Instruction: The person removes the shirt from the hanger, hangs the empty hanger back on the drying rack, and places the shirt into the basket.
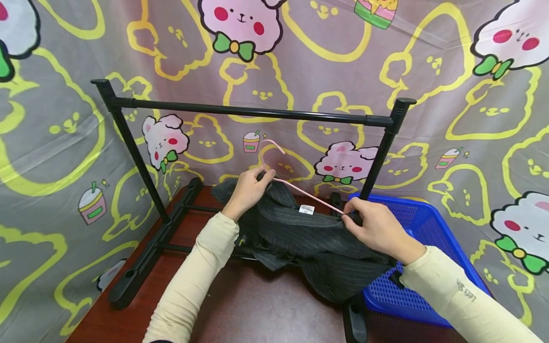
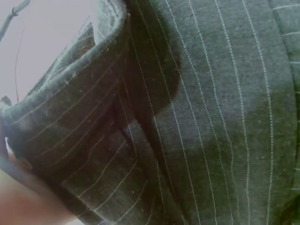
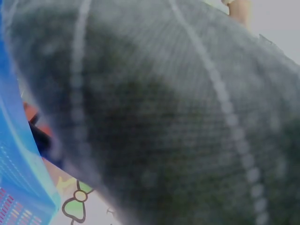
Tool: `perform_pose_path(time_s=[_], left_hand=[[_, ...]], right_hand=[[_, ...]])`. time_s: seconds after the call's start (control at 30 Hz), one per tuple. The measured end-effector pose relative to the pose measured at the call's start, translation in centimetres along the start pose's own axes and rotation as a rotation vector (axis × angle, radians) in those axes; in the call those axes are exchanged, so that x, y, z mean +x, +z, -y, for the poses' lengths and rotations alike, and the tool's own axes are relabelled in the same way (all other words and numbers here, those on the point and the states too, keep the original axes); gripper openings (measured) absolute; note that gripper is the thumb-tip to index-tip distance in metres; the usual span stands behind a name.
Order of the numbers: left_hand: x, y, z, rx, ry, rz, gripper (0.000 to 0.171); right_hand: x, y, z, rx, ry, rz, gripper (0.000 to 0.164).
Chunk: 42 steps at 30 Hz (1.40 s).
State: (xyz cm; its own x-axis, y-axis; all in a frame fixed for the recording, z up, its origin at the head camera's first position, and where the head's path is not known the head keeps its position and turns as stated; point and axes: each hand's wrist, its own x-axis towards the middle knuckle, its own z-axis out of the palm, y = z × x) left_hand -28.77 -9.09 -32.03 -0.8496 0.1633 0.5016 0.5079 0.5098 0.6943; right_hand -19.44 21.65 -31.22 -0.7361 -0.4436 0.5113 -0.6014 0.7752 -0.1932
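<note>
The left grip (image 1: 249, 188) pinches the pink hanger (image 1: 306, 194) just below its hook (image 1: 276, 145), which has the black rail (image 1: 253, 111) at twelve o'clock, while the right grip (image 1: 379, 227) pinches hanger and striped garment (image 1: 296, 233) together, the hanger's bar slanting toward four o'clock between them.

Basket (image 1: 429, 223) right of garment (image 1: 306, 236), backdrop (image 1: 326, 78) behind rack (image 1: 253, 111).

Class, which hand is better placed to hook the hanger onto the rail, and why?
Probably the left hand: its grip is just below the hook, while the right hand is farther along the hanger.
</note>
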Motion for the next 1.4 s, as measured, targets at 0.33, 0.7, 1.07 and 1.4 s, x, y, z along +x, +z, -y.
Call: perform_pose_path(time_s=[0.33,0.7,1.07,1.4], left_hand=[[0.0,-0.4,0.1,0.004,0.019,-0.036,0.031],[-0.1,-0.5,0.2,-0.016,0.006,-0.052,0.027],[-0.1,-0.6,0.2,-0.025,-0.013,-0.06,0.027],[-0.3,-0.8,0.2,-0.033,-0.03,-0.066,0.028]], right_hand=[[-0.1,0.1,-0.5,-0.018,-0.045,-0.035,0.013],[-0.5,0.0,-0.9,-0.014,-0.009,-0.04,0.009],[-0.7,0.0,-1.1,-0.011,0.009,-0.063,0.009],[-0.7,-0.2,-1.0,-0.003,0.046,-0.064,0.007]])
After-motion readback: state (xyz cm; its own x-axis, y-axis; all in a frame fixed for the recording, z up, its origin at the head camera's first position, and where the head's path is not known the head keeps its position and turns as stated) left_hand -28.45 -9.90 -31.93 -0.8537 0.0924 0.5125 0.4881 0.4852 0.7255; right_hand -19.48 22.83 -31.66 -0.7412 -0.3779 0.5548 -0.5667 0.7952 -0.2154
